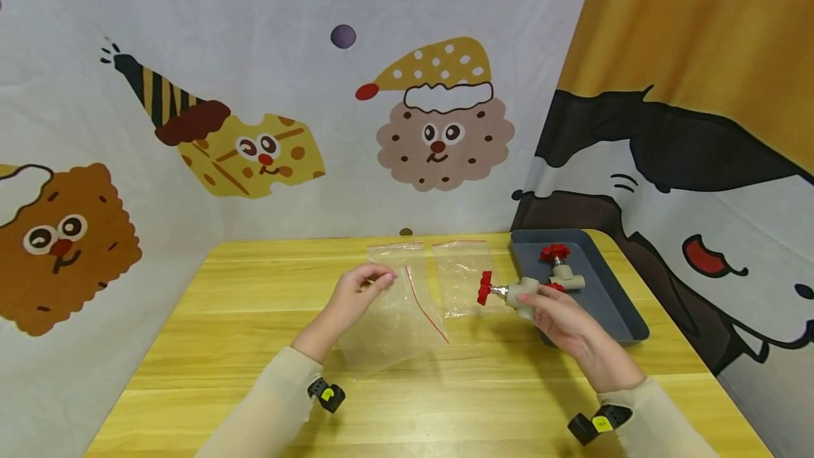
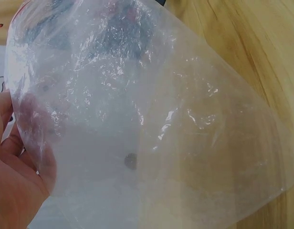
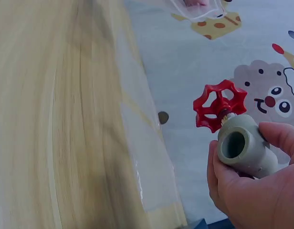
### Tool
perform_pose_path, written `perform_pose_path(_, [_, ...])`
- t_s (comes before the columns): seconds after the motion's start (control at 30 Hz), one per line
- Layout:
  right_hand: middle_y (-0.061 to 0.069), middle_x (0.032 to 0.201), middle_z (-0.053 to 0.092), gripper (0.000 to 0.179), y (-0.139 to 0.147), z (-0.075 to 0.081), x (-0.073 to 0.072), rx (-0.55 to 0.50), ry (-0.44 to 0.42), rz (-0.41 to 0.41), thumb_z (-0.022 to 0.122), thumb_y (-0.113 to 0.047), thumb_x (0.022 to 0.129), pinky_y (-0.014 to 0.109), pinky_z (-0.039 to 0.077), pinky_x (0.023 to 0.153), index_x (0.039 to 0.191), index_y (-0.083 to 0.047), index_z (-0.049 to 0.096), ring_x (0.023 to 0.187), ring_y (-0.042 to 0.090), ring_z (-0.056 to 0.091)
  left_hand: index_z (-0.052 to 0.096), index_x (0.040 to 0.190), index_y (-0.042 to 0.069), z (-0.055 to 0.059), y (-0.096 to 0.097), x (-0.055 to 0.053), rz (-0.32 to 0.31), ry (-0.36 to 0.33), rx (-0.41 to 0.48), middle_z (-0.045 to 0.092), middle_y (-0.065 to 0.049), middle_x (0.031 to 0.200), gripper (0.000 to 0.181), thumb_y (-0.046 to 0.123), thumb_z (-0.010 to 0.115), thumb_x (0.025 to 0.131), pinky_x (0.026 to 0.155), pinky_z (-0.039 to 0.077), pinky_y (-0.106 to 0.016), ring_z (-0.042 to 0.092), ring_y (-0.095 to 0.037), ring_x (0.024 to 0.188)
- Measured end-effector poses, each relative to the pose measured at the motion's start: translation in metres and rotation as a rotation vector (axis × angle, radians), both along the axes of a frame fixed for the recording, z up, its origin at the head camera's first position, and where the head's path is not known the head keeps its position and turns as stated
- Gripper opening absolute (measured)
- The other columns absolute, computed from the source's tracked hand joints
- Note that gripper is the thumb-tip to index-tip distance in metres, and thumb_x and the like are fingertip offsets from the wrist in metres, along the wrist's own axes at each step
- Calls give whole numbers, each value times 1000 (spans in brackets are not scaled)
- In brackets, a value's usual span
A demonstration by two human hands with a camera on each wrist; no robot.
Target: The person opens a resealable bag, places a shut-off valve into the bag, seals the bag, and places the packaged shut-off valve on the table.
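My left hand pinches the upper edge of a clear zip bag with a red strip along its mouth. The bag hangs slanted over the table, and its film fills most of the left wrist view. In my right hand is a grey plastic stop valve, gripped by its body between thumb and fingers. Its red handwheel points left, toward the bag, and one open pipe end shows in the right wrist view. Bag and valve are apart.
A dark grey tray stands at the right of the wooden table. In it lies another valve with a red handwheel; more red shows behind my right fingers. A flat clear zip bag lies left of the tray. A printed curtain hangs behind.
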State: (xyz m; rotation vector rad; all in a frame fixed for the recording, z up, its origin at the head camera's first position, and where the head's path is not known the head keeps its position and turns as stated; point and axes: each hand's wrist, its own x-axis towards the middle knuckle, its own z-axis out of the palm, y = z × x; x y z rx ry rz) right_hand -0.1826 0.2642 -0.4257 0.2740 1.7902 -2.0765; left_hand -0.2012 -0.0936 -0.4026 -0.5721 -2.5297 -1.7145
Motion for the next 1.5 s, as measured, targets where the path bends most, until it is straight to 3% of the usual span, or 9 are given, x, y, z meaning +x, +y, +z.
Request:
perform_pose_path(0.1, [-8, 114, 52, 73, -3, 3, 2, -17, 6, 23, 59, -16, 94, 15, 45, 84, 148, 2, 14, 95, 1, 55, 68, 102, 0, 1, 0, 0, 2, -2, -1, 68, -13, 96, 17, 11, 57, 95, 74, 51, -22, 62, -16, 85])
perform_pose_path(0.23, [-3, 116, 53, 69, -12, 11, 7, 50, 78, 42, 62, -18, 92, 20, 50, 85, 146, 2, 23, 98, 9, 58, 67, 102, -1, 0, 1, -1, -1, 13, 3, 69, -14, 96, 17, 10, 57, 95, 73, 52, -22, 62, -15, 84])
perform_pose_path(0.33, [4, 120, 49, 67, -23, 20, 14, 153, 143, 43, 65, -20, 91, 23, 50, 86, 143, 1, 29, 101, 13, 56, 67, 102, -1, -12, 0, -7, 3, 25, 12, 69, -14, 95, 17, 11, 58, 94, 73, 52, -24, 62, -14, 83])
perform_pose_path(0.47, [8, 120, 50, 59, -41, 30, 22, 286, 235, 1, 69, -21, 88, 23, 48, 85, 135, 0, 41, 101, 14, 56, 69, 101, 4, -29, -1, -17, 24, 30, 24, 69, -11, 94, 15, 15, 61, 93, 73, 53, -26, 61, -11, 82])
perform_pose_path(0.67, [13, 118, 56, 51, -67, 39, 31, 374, 335, -98, 79, -17, 78, 24, 54, 79, 118, -1, 51, 97, 14, 61, 70, 96, 10, -33, 1, -19, 52, 42, 45, 69, -5, 90, 11, 18, 66, 90, 72, 52, -23, 61, -9, 80])
perform_pose_path(0.97, [14, 111, 58, 48, -94, 32, 34, 417, 477, -87, 84, -7, 69, 25, 56, 75, 105, -2, 52, 98, 24, 63, 70, 94, 9, -30, 7, -17, 77, 23, 45, 68, -5, 89, 11, 19, 67, 89, 68, 53, -22, 60, -11, 82])
perform_pose_path(1.2, [8, 103, 56, 44, -104, 29, 34, 484, 635, -73, 86, -5, 65, 23, 54, 79, 98, -3, 55, 97, 21, 57, 67, 95, -1, 1, 13, 2, 68, 13, 35, 66, -12, 88, 13, 11, 63, 91, 67, 51, -22, 58, -15, 82])
perform_pose_path(1.33, [3, 98, 55, 42, -106, 28, 34, 521, 717, -52, 87, -8, 64, 23, 55, 78, 94, -8, 57, 96, 18, 57, 66, 96, -1, 5, 14, 3, 58, 0, 47, 66, -12, 89, 14, 11, 62, 92, 68, 51, -21, 58, -15, 83])
perform_pose_path(1.5, [2, 99, 55, 42, -106, 27, 34, 511, 707, -34, 87, -10, 65, 23, 55, 75, 94, -10, 56, 95, 19, 58, 65, 98, -2, 3, 14, 2, 60, 9, 73, 65, -13, 90, 15, 11, 62, 92, 70, 51, -21, 58, -16, 84])
